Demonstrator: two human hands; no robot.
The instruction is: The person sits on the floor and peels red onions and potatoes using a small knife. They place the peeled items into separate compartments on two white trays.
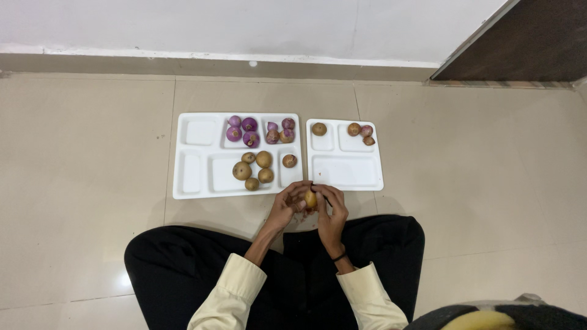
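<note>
Both hands, left hand (287, 206) and right hand (331, 214), clamped fingers around one potato (310, 199), just before the trays' (344, 183) near edge, bare floor (85, 183) around.

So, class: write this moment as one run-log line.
left hand: holds potato | right hand: on potato | large tray: onions, potatoes | small tray: few pieces
</note>
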